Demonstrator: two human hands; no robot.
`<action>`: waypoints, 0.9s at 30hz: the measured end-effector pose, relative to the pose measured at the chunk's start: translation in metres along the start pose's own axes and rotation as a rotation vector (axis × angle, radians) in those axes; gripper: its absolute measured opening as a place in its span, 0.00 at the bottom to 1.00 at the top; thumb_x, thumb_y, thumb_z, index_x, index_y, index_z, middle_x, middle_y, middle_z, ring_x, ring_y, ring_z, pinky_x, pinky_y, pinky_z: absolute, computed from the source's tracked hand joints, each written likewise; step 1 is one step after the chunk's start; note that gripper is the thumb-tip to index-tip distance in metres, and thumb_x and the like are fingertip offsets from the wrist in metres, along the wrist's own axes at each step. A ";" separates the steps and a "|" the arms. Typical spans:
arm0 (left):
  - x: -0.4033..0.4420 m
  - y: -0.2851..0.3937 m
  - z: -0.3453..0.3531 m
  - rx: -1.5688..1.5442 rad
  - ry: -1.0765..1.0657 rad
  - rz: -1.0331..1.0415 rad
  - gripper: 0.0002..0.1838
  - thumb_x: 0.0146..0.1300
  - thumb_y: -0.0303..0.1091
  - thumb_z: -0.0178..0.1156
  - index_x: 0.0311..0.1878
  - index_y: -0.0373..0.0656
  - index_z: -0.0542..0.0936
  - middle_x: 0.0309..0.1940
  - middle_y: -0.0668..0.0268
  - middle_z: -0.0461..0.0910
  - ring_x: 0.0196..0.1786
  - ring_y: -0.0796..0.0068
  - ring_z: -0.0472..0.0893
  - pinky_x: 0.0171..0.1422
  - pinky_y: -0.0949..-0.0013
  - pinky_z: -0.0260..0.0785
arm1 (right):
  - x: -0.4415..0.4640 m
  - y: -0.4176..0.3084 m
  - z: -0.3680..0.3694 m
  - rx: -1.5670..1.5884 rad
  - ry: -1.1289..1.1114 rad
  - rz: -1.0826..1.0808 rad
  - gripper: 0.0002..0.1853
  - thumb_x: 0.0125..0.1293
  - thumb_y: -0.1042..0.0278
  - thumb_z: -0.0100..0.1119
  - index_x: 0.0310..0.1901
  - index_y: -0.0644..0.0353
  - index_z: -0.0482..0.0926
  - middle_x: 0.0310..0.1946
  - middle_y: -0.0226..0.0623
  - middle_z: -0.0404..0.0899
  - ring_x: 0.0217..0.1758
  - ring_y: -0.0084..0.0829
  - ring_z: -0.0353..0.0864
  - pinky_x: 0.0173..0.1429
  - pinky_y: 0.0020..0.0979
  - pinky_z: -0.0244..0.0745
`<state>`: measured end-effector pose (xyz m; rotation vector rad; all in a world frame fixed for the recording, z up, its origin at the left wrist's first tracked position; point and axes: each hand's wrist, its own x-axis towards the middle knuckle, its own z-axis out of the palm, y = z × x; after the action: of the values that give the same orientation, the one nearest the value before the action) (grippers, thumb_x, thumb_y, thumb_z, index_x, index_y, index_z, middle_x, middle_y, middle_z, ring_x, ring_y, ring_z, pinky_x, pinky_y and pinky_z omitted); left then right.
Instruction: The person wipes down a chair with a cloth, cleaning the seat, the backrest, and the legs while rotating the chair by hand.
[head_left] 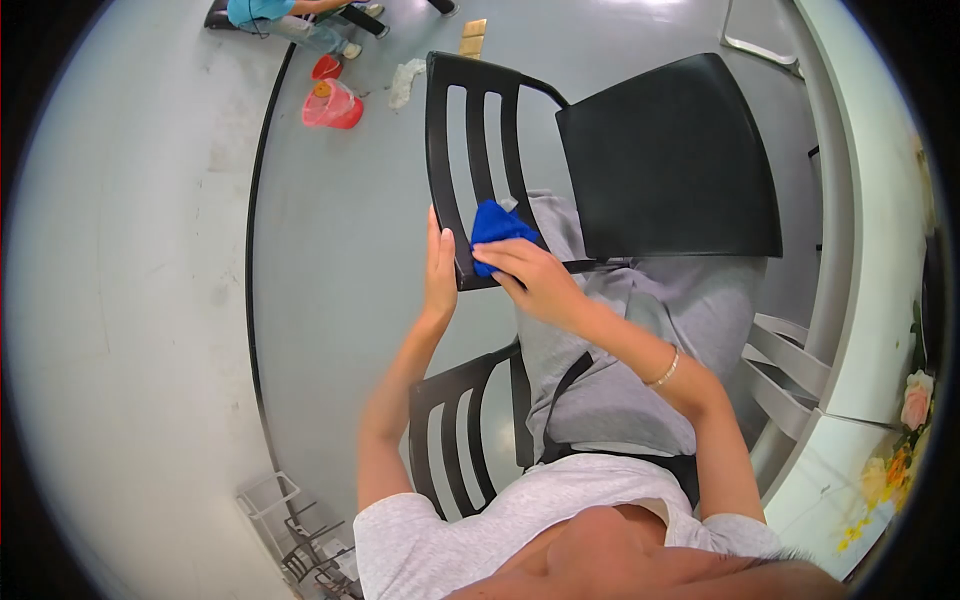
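A black chair [670, 160] with a slatted backrest stands in front of me, its seat to the right of the back. My right hand [530, 275] grips a bunched blue cloth [495, 225] and presses it on the near end of the backrest. Beside it, my left hand [440, 262] rests flat along the outer edge of the same backrest, fingers stretched out. A small pale tag or scrap shows at the top of the cloth. Part of the cloth is hidden under my right fingers.
Another black chair [445, 430] is beneath me. Pink bucket [333, 105], red container [326, 67], crumpled white plastic [405, 83] and a tan piece [473, 38] lie on the floor ahead. A person in blue [260, 12] is at the top left. A white counter [825, 460] with flowers runs along the right.
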<state>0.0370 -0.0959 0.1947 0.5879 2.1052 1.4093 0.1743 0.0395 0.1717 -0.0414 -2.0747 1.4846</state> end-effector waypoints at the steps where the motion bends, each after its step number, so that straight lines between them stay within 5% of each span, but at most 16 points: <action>1: 0.001 -0.002 0.000 -0.012 0.004 -0.007 0.35 0.80 0.50 0.40 0.81 0.37 0.50 0.74 0.56 0.60 0.75 0.66 0.61 0.79 0.65 0.49 | -0.007 -0.006 -0.004 0.000 0.006 -0.019 0.20 0.63 0.81 0.61 0.57 0.59 0.82 0.54 0.39 0.82 0.56 0.41 0.81 0.61 0.38 0.78; 6: -0.005 0.021 0.015 0.023 0.069 0.040 0.37 0.80 0.52 0.39 0.81 0.37 0.49 0.82 0.55 0.47 0.84 0.65 0.44 0.84 0.64 0.36 | -0.015 -0.024 -0.011 -0.028 0.009 -0.034 0.23 0.59 0.85 0.61 0.57 0.60 0.81 0.55 0.38 0.82 0.57 0.40 0.81 0.60 0.39 0.78; 15: -0.006 -0.002 -0.004 0.026 -0.012 0.067 0.38 0.80 0.58 0.38 0.82 0.43 0.50 0.77 0.57 0.58 0.79 0.64 0.59 0.81 0.60 0.49 | 0.004 -0.013 -0.003 -0.069 0.031 -0.053 0.20 0.61 0.81 0.61 0.56 0.60 0.81 0.53 0.36 0.82 0.55 0.38 0.82 0.57 0.37 0.79; 17: -0.021 -0.007 -0.026 -0.183 -0.226 -0.248 0.36 0.80 0.52 0.43 0.81 0.40 0.49 0.76 0.54 0.60 0.74 0.66 0.67 0.78 0.59 0.58 | 0.004 -0.013 -0.002 -0.083 0.033 -0.053 0.20 0.61 0.80 0.61 0.57 0.60 0.80 0.53 0.36 0.82 0.56 0.38 0.81 0.57 0.37 0.79; 18: -0.028 -0.004 -0.032 -0.183 -0.223 -0.247 0.36 0.80 0.52 0.43 0.81 0.40 0.49 0.76 0.54 0.60 0.74 0.66 0.67 0.78 0.59 0.58 | 0.004 -0.014 -0.002 -0.082 0.031 -0.054 0.20 0.61 0.80 0.61 0.57 0.60 0.80 0.53 0.36 0.82 0.56 0.38 0.81 0.57 0.37 0.79; 20: -0.042 0.002 -0.041 -0.082 -0.299 -0.006 0.33 0.77 0.45 0.55 0.78 0.40 0.60 0.67 0.58 0.73 0.63 0.70 0.77 0.69 0.60 0.69 | 0.004 -0.016 -0.003 -0.051 0.020 -0.013 0.23 0.60 0.83 0.61 0.58 0.60 0.80 0.56 0.38 0.81 0.57 0.42 0.81 0.61 0.39 0.77; 27: -0.058 0.033 -0.029 0.233 -0.184 0.007 0.22 0.68 0.34 0.66 0.62 0.37 0.75 0.51 0.62 0.83 0.57 0.68 0.81 0.66 0.63 0.71 | 0.004 -0.012 0.004 -0.081 0.037 -0.055 0.20 0.62 0.80 0.61 0.57 0.61 0.80 0.55 0.36 0.81 0.57 0.39 0.81 0.58 0.38 0.79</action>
<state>0.0644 -0.1400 0.2449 0.7849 2.1322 1.0757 0.1726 0.0330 0.1828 -0.0427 -2.0893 1.3571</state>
